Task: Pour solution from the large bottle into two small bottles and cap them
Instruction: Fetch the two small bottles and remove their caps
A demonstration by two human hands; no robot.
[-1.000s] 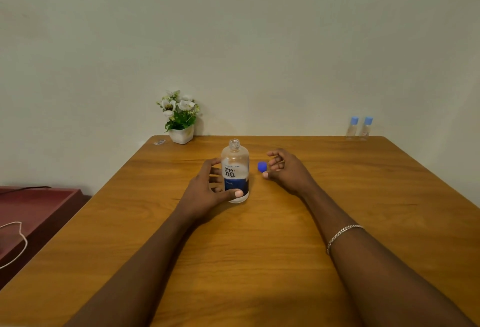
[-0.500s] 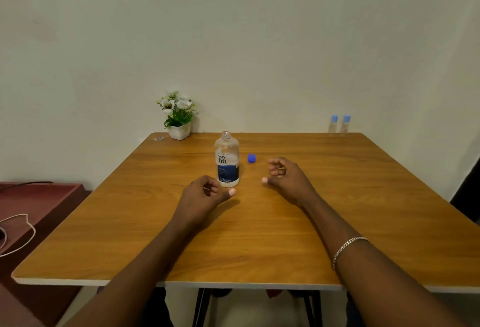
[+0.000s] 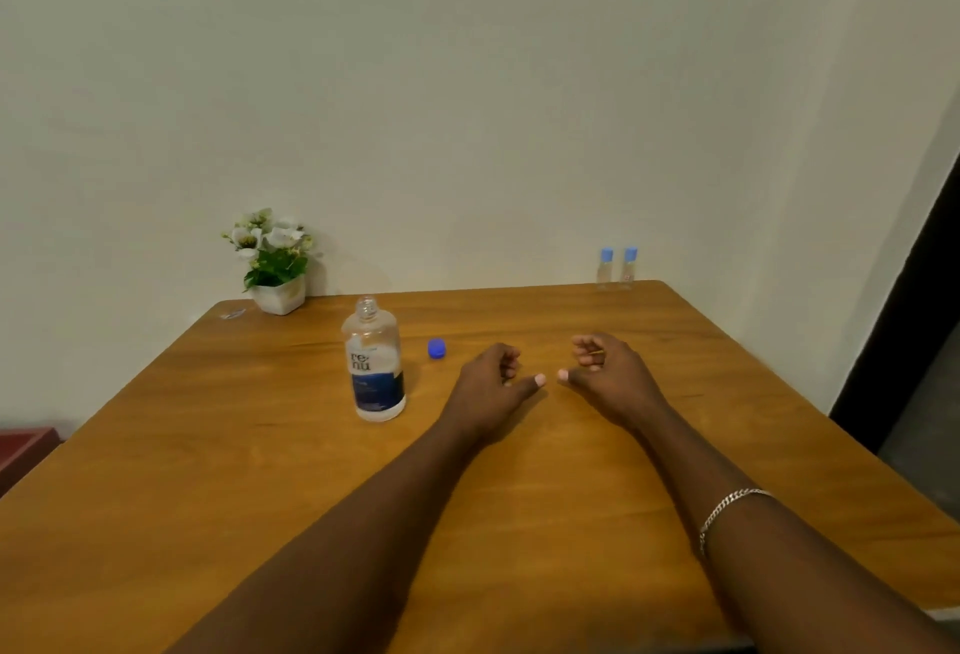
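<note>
The large clear bottle point(image 3: 373, 367) with a white and blue label stands upright and uncapped on the wooden table point(image 3: 260, 471). Its blue cap point(image 3: 437, 348) lies on the table just right of it. Two small clear bottles point(image 3: 616, 268) with light blue caps stand side by side at the table's far right edge by the wall. My left hand point(image 3: 493, 386) rests on the table right of the large bottle, fingers loosely curled, holding nothing. My right hand point(image 3: 605, 373) rests beside it, also loosely curled and empty. The thumbs nearly meet.
A small white pot of white flowers point(image 3: 272, 264) stands at the far left corner, with a small clear scrap point(image 3: 232, 313) beside it. A dark red piece of furniture point(image 3: 21, 451) sits low at the left. A dark doorway point(image 3: 904, 315) is at the right.
My left hand let go of the large bottle and moved right of it. My right hand drew away from the blue cap. The view shifted, so bottle and cap now sit left of both hands.
</note>
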